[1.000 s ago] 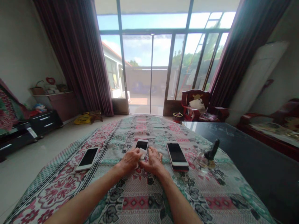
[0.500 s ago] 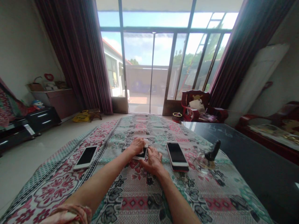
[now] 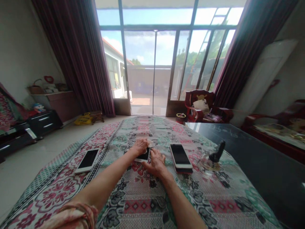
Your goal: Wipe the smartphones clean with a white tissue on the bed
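A white smartphone with a dark screen (image 3: 144, 157) lies flat on the patterned cloth in front of me. My left hand (image 3: 141, 146) is closed over its far part, fingers bunched around a white tissue or small cloth (image 3: 149, 143) pressed to the screen. My right hand (image 3: 156, 161) grips the phone's right side, thumb at the near edge and fingers along the right edge. To the right, another white smartphone (image 3: 181, 156) rests on top of a darker, red-edged phone (image 3: 184, 171). A third white phone (image 3: 87, 160) lies by itself at the left.
The floral tablecloth (image 3: 138, 194) covers the table. A clear spray bottle or similar vessel with a black top (image 3: 217, 153) stands at the right. Beyond it is a dark glossy tabletop (image 3: 243, 152). A red wooden chair (image 3: 201, 106) and glass doors (image 3: 149, 73) are farther off.
My left hand has shifted slightly across the phone with the tissue, and a little more dark screen shows. My right hand stays at the phone's edge.
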Available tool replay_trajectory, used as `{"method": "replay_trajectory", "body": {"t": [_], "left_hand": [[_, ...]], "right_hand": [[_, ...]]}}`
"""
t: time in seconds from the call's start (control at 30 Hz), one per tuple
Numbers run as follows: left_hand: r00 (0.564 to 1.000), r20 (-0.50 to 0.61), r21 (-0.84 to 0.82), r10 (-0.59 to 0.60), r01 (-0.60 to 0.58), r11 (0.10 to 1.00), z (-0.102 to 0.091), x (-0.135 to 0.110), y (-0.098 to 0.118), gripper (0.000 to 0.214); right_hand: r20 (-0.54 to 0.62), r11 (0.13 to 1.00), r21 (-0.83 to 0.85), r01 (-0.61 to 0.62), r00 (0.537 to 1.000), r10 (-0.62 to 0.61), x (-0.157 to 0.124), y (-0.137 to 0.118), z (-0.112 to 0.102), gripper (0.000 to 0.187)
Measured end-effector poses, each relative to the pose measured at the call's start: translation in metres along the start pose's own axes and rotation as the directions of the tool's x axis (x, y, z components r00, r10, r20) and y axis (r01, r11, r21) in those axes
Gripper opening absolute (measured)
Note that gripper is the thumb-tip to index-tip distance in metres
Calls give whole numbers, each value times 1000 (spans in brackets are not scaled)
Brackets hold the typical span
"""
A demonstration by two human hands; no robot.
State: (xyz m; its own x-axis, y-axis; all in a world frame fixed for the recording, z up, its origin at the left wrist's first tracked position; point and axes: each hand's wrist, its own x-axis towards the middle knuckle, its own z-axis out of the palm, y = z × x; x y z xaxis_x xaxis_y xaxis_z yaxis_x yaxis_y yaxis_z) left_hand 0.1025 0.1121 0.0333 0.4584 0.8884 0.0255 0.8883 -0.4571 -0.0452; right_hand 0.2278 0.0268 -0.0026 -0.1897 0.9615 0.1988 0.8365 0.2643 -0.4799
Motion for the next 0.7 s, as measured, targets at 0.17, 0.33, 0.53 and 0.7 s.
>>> {"method": "replay_trajectory", "body": {"t": [0.17, 0.33, 0.53, 0.7], "left_hand": [[997, -19, -12, 74, -74, 997, 0, -23, 0, 30], [987, -41, -53, 158, -160, 986, 3, -44, -3, 25], [970, -48, -51, 238, -241, 969, 2, -60, -5, 22], [956, -55, -112, 289, -294, 949, -1, -73, -13, 26]], "right_hand": [[-19, 1000, 8, -21, 1000, 21, 1, 1, 3, 68], [-15, 996, 32, -77, 997, 78, 3, 0, 3, 85], [-19, 997, 17, -74, 997, 75, 3, 1, 5, 85], [-19, 997, 9, -72, 997, 72, 3, 1, 5, 84]]}}
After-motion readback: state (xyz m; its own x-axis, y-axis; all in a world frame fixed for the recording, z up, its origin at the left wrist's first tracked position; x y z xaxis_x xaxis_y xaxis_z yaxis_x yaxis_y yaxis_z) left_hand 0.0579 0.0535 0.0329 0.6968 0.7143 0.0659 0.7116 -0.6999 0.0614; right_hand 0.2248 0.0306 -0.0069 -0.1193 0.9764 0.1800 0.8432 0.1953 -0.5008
